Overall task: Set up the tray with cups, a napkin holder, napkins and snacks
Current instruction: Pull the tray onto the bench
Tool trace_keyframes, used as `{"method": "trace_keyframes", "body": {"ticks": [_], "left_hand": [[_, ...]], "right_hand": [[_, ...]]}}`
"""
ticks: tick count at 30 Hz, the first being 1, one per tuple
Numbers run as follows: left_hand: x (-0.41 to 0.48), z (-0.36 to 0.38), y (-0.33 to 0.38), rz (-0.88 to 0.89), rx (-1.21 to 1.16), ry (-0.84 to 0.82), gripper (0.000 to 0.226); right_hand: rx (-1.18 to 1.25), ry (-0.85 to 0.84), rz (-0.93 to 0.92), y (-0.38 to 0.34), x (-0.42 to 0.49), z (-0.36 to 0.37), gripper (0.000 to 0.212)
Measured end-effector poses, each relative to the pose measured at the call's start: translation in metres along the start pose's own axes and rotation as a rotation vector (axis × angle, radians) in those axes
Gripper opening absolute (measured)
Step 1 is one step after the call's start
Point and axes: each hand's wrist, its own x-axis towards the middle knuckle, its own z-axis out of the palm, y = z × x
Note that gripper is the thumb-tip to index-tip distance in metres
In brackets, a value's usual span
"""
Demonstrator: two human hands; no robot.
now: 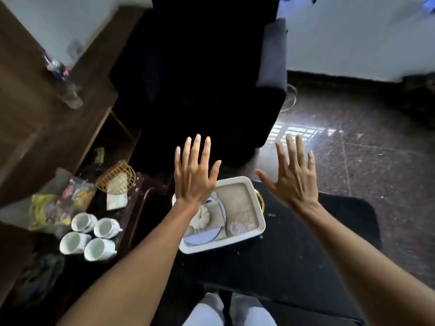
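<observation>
Four cups [98, 249] stand beside one tray [223, 243]; left hand [195, 180], right hand [294, 182] spread fingers, empty.

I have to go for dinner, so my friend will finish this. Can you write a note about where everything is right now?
left hand: open, fingers spread, above the tray's far left corner, holding nothing.
right hand: open, above the tray's right side, holding nothing.
white tray: on the black surface in front.
four white cups, gold wire napkin holder, napkins and snack packets: all on the dark side table to the left, off the tray.
Done: none of them loaded yet.
Left: move cups, holder, napkins and snacks onto the tray.
</observation>
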Motion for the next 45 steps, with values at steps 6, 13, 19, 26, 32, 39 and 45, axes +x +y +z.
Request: {"method": "trace_keyframes", "body": {"ticks": [6,13,19,26,32,39,45], "left_hand": [[-0.094,0.097,-0.042,-0.232,0.048,-0.19,0.065],[-0.152,0.183,-0.08,-0.383,0.042,-0.283,0.064],[-0.162,0.229,-0.112,-0.506,0.022,-0.298,0.064],[-0.16,0.249,-0.121,-0.66,-0.212,-0.189,0.066],[-0.159,0.249,-0.117,-0.864,-0.369,-0.059,0.058],[-0.149,0.249,-0.136,-1.085,-0.555,0.028,0.038],[-0.145,0.261,-0.166,-1.349,-0.801,0.012,0.03]], "right_hand": [[-0.054,-0.307,-0.054,0.007,-0.049,0.133,0.094],[-0.063,-0.434,-0.035,0.005,-0.067,0.238,0.098],[-0.084,-0.484,-0.031,0.009,-0.063,0.288,0.096],[-0.042,-0.403,-0.061,0.012,-0.062,0.304,0.086],[0.401,-0.143,0.42,0.017,-0.042,0.306,0.063],[0.553,-0.192,0.53,0.03,-0.034,0.311,0.033],[0.564,-0.268,0.574,0.036,-0.028,0.314,0.028]]}}
